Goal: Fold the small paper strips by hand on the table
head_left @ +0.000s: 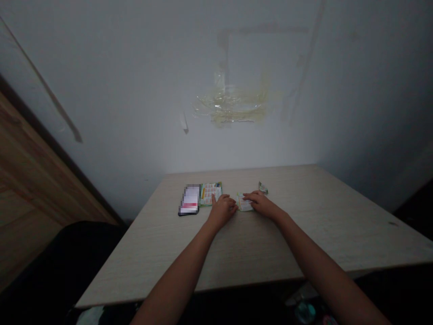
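My left hand (222,211) rests on the table, thumb apart from its fingers, with nothing visible in it. Just behind its thumb lies a printed sheet (207,193) with a grid of small blocks, like a pocket calendar. My right hand (264,204) lies palm down, its outstretched fingers on top of a smaller printed paper piece (243,204) that is flat on the table. Part of that paper is hidden under the fingers. A small crumpled or folded paper scrap (263,188) sits right behind my right hand.
A phone (190,198) with a lit, blurred screen lies at the left, against the printed sheet. The pale wooden table (162,253) meets a wall (142,81) with peeling tape (233,106). A dark chair-like shape (67,262) stands left. Below the front edge is a bottle-like object (305,311).
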Demonstrator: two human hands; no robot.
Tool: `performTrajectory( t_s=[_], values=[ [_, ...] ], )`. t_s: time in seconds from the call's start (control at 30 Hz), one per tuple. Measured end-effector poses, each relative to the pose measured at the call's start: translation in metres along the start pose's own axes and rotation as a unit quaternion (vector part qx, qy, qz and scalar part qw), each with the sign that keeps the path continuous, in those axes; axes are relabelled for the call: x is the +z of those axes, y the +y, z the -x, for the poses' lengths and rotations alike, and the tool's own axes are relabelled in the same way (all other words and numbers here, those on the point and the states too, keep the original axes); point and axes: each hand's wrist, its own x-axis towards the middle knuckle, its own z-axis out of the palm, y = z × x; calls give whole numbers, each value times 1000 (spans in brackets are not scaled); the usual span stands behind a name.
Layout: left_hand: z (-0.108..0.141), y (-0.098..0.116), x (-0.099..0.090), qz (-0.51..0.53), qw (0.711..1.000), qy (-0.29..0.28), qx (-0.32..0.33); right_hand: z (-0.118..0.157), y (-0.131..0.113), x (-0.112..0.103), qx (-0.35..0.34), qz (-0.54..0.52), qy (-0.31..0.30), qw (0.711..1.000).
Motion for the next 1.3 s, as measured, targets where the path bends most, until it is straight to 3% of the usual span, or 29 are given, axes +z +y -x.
performTrajectory(
  t_s=[0.43, 1.3],
  values=[
    [0, 1, -3, -3, 1000, -16, -6, 1, 7, 1, -41, 10, -13, 999],
    [0, 10, -12, -3, 998, -40, -38, -1, 3, 7, -38, 94, -12, 995]
  ],
)
